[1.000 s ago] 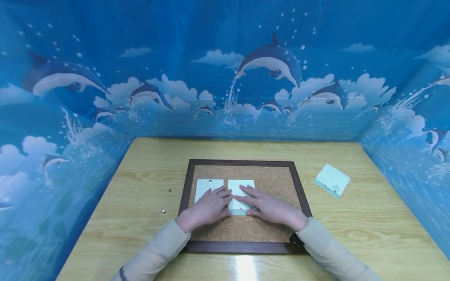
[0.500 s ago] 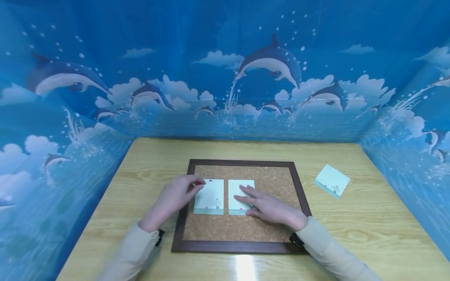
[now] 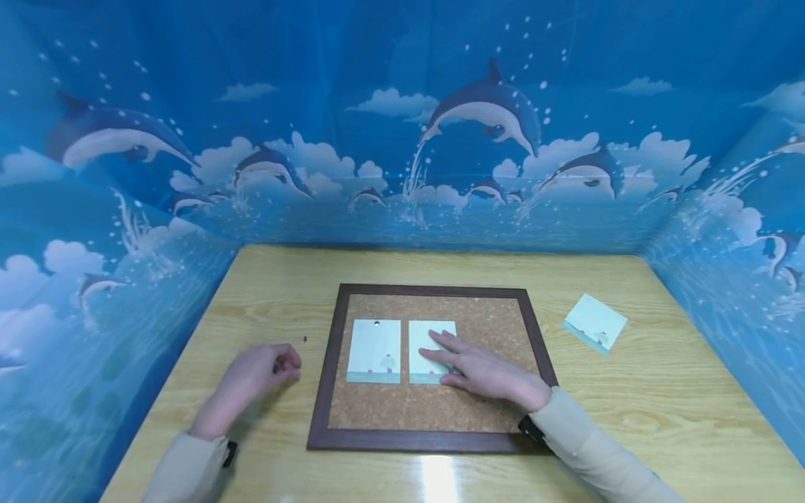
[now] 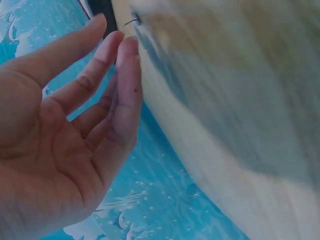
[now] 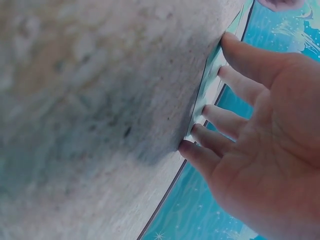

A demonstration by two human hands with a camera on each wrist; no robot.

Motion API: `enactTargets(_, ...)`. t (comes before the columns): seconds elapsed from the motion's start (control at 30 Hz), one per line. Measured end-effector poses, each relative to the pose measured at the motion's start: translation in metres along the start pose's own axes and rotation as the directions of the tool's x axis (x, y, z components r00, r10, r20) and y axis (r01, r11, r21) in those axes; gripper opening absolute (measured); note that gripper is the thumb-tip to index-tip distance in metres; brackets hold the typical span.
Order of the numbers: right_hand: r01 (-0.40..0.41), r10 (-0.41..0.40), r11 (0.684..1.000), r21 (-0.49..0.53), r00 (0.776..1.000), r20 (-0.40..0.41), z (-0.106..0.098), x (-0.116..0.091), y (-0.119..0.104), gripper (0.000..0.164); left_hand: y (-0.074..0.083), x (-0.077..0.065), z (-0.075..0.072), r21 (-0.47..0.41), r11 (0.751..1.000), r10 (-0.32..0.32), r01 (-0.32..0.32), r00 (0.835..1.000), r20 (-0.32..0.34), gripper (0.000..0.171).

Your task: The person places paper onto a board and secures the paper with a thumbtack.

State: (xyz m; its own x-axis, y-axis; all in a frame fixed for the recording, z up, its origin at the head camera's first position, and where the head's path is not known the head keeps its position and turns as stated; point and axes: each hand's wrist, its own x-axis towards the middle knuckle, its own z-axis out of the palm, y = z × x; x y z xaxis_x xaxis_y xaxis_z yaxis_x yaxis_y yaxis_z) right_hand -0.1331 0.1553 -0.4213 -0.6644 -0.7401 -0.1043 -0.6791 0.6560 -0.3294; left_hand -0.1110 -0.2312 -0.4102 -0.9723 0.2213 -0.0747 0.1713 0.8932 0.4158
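Just left of the corkboard [image 3: 490, 314], my left hand [image 3: 258, 377] hovers low over the table with fingers loosely bent. The left wrist view shows a gap between its thumb and fingertips. Beyond these fingertips lies a thumbtack [image 4: 136, 20], its point showing. With spread fingers, my right hand [image 3: 484, 370] rests on the right-hand pale green note [image 3: 420, 335] on the cork, covering part of it. Beside it is another pale green note [image 3: 371, 349], with a shiny tack [image 3: 376, 323] at its top edge. Fingertips [image 5: 227, 40] touch the note's edge in the right wrist view.
A third pale note [image 3: 594, 323] lies askew on the wooden table [image 3: 660, 391], right of the board. One tiny dark item [image 3: 305, 339] sits left of the dark frame [image 3: 434, 440]. A blue dolphin curtain [image 3: 402, 140] surrounds the table's back and sides.
My left hand has moved left from the left-hand note, past the tack at its top, off the board to the table, uncovering that note. My right hand has stayed on its note.
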Motion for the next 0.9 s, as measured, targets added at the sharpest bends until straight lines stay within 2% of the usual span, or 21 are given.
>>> enactTargets(0.13, 0.013, -0.013, 1.0, -0.008, 1.0, -0.008, 0.0002, -0.0007, 0.001, 0.054, -0.0032, 0.0004, 0.0048, -0.001, 1.0, -0.014, 0.014, 1.0, 0.023, 0.009)
enactTargets(0.33, 0.038, -0.039, 0.999, -0.013, 0.999, -0.024, -0.0001, -0.0011, 0.0016, 0.053, -0.0023, 0.0028, 0.0076, -0.005, 1.0, -0.01, 0.01, 1.0, 0.016, 0.011)
enactTargets(0.7, 0.019, -0.019, 1.0, -0.009, 1.0, -0.011, 0.0007, 0.0004, 0.0016, 0.054, -0.0028, 0.0055, 0.0083, 0.019, 1.0, -0.012, 0.012, 1.0, -0.016, 0.01)
enactTargets(0.8, 0.008, -0.008, 1.0, 0.0, 1.0, -0.006, 0.0002, 0.0002, 0.0014, 0.054, -0.0024, 0.0059, 0.0077, -0.005, 0.999, -0.033, 0.033, 0.999, -0.04, 0.009)
enactTargets(0.9, 0.003, -0.003, 1.0, 0.005, 1.0, -0.001, -0.0006, -0.0001, 0.0012, 0.053, -0.0012, 0.0064, 0.0061, -0.077, 0.996, -0.048, 0.041, 0.995, -0.085, 0.008)
